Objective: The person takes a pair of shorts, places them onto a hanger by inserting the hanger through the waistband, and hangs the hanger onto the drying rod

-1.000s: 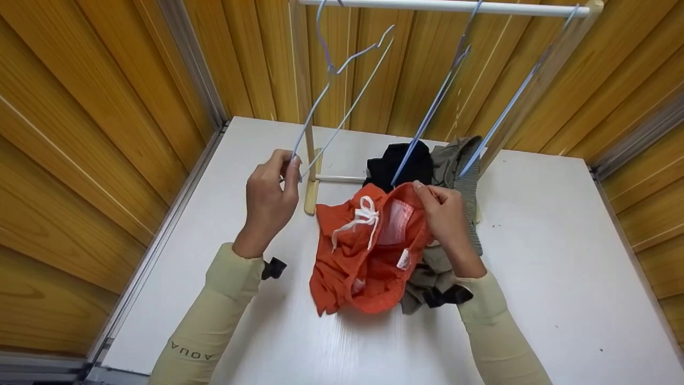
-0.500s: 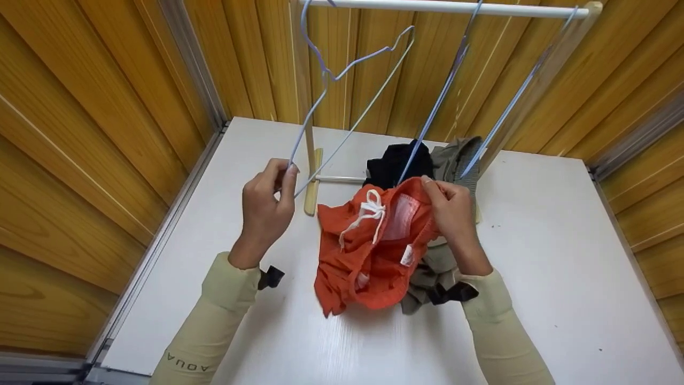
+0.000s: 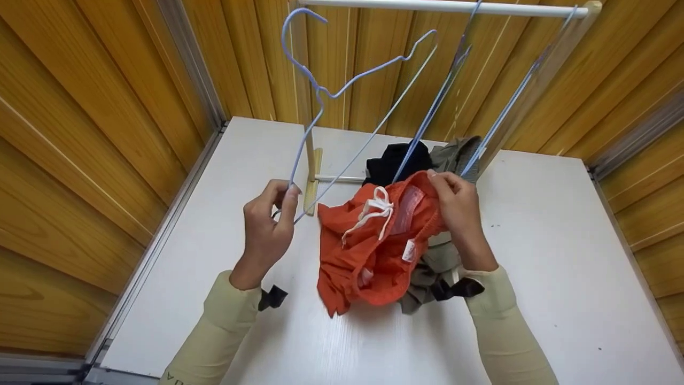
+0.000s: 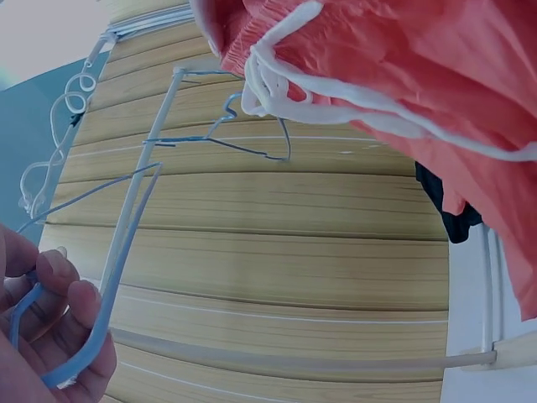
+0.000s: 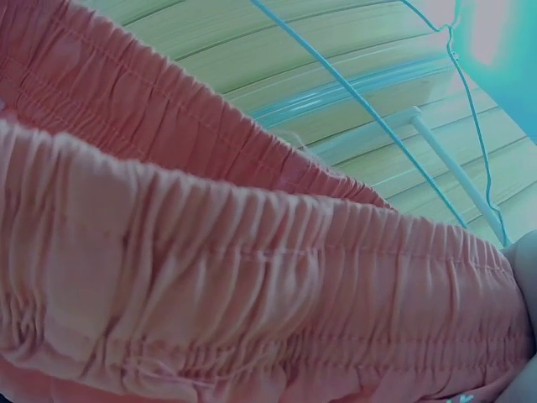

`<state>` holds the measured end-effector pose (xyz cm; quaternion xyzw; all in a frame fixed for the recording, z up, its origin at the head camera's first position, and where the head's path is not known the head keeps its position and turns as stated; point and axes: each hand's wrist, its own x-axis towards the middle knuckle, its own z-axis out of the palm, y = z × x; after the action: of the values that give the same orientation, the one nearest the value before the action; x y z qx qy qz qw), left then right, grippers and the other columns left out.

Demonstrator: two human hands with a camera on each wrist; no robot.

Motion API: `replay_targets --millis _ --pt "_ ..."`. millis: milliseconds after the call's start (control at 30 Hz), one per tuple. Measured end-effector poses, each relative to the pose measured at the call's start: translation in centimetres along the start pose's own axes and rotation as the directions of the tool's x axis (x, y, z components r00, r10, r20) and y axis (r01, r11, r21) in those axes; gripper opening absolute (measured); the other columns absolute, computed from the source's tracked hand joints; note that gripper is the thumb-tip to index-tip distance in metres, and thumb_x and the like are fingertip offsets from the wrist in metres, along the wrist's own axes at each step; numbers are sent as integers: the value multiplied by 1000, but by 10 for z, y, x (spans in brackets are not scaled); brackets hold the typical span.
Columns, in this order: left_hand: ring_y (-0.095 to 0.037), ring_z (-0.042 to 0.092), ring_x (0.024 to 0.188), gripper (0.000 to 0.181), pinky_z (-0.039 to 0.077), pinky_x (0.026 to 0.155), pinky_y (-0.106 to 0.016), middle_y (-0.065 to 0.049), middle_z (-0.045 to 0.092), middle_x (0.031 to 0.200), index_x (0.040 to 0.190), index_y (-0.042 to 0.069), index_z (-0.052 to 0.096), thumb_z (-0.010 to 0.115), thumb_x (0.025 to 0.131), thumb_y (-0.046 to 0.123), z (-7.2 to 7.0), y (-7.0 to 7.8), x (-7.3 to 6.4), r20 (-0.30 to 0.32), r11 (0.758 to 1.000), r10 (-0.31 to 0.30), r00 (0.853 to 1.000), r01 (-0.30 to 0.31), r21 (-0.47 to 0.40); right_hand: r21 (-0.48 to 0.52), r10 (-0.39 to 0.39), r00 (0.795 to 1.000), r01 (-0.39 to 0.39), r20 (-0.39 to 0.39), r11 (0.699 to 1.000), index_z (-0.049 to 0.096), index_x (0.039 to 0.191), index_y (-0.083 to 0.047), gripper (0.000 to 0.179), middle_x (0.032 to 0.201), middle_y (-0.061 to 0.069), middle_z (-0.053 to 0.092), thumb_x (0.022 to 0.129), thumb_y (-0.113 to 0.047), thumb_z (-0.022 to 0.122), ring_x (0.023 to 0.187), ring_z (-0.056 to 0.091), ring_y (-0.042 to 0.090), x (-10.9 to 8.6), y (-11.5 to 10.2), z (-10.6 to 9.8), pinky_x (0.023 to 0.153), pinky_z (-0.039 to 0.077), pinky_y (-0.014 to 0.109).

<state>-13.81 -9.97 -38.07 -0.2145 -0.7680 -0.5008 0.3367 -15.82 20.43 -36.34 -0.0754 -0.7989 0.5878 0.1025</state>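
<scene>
"How does the left arm sit on your screen?"

"I see the left sleeve (image 3: 232,307) rising from seven o'clock, and the left hand (image 3: 264,232) upright above it at eight, thumb and fingers pinching the lower corner of a blue hanger (image 3: 320,91). In the left wrist view the fingers curl round the wire."

"Where does that hanger reach?"

"From the hand it stretches up, its hook at twelve o'clock by the left end of the rack (image 3: 427,6) and its far shoulder toward one."

"And the other side?"

"I have the right sleeve (image 3: 494,302) coming in from five o'clock. The right hand (image 3: 462,219) leans toward eleven, thumb and fingers gripping the waistband (image 5: 252,260) of the orange shorts (image 3: 355,246)."

"Where are the shorts?"

"At five o'clock from the centre of my head view, between the hands, waistband gaping, white drawstring (image 3: 378,206) tied in a bow."

"What lies behind them?"

"I make out a black cloth (image 3: 393,163) at their twelve o'clock and a grey-green garment (image 3: 448,160) at one, partly hidden, on the white table (image 3: 534,240). Two more hangers (image 3: 427,120) hang from the bar, toward two."
</scene>
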Motion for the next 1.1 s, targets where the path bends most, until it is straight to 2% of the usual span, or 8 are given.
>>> replay_targets --millis 300,500,767,1100 --pt "-9 48 60 6 39 54 -19 -6 58 65 93 1 62 56 92 -1 -5 7 -11 44 1000 6 999 -5 -30 74 46 999 -46 -5 996 66 104 -11 30 89 -6 65 94 -39 59 83 60 10 2 -3 -3 71 53 19" --pt "-10 49 60 6 40 55 -18 -5 57 64 92 1 62 58 90 -4 -12 7 -22 69 998 18 997 -14 -61 110 64 998 -62 -19 992 64 105 -13 29 91 -4 64 94 -39 59 82 60 11 3 -4 -7 70 54 19" --pt "-6 47 58 13 37 52 -18 -3 57 63 88 2 63 58 87 -10 -32 2 -33 145 996 18 989 -4 -90 139 54 998 -50 -25 989 63 104 -12 28 90 -1 64 95 -38 57 77 62 11 4 -4 -11 67 55 20" --pt "-4 49 57 16 38 51 -18 -1 59 64 87 3 64 58 85 -11 -48 -1 -43 184 994 31 982 -10 -113 208 70 997 -64 -24 976 61 101 -12 24 91 1 62 96 -36 57 78 60 10 6 -6 -12 67 55 19"
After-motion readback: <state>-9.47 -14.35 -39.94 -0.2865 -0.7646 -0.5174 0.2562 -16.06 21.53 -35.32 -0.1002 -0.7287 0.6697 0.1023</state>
